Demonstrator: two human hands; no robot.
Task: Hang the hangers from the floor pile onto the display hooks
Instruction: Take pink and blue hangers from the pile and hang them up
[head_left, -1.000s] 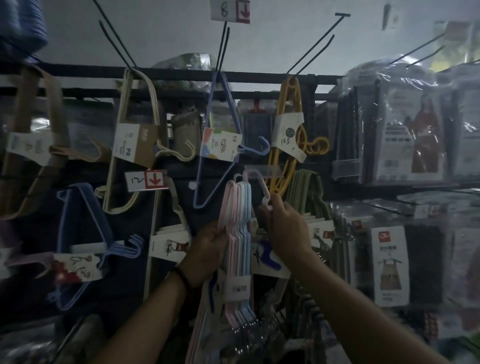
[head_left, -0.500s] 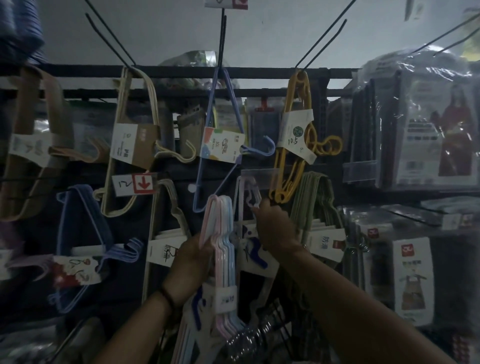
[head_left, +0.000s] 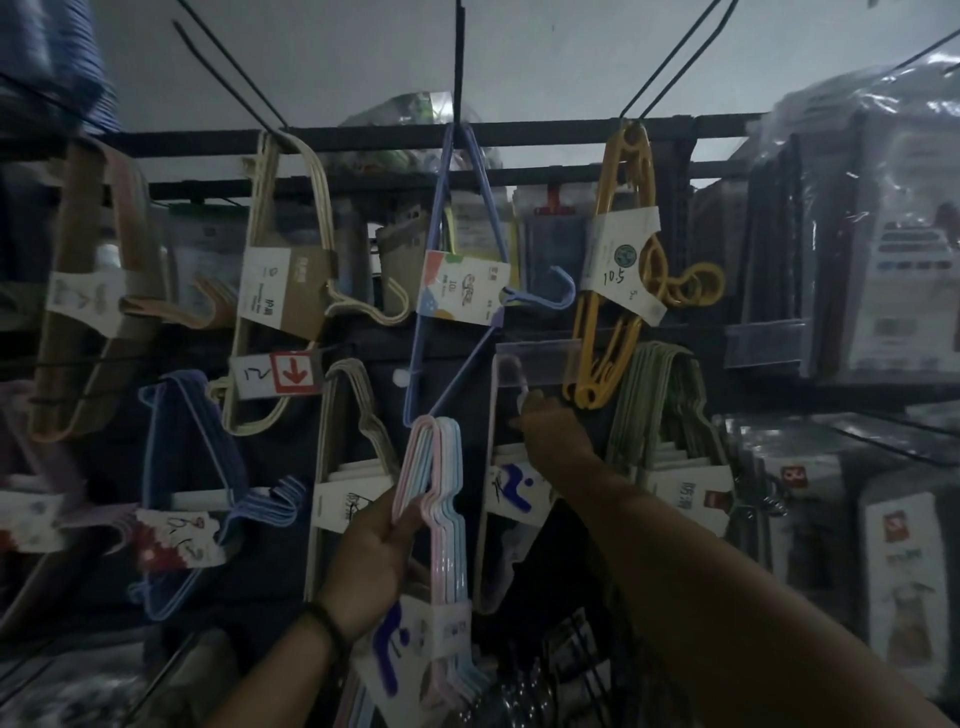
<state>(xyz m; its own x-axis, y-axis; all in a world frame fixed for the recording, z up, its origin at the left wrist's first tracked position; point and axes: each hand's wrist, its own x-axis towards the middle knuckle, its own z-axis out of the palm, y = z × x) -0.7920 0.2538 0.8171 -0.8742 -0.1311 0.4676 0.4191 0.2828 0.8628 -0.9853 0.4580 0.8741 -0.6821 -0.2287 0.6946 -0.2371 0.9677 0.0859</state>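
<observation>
Head view: the left hand (head_left: 371, 561) grips a bundle of pastel hangers (head_left: 447, 499) upright before the rack (head_left: 545, 140); the right hand (head_left: 553, 434) pinches the top of a pale hanger (head_left: 506, 370) hanging under a clear label strip (head_left: 540, 345).

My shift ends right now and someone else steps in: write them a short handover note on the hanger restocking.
Left hand: grips the pastel hanger bundle near its upper end; it is not yet on a hook.
Right hand: raised at the top loop of the pale hanger bundle under the clear tag holder; whether it pinches the loop is hidden.
Done: several bundles hang on the display hooks.
Left: probably settle the pale bundle, then hang the pastel one. The floor pile is out of view.
</observation>
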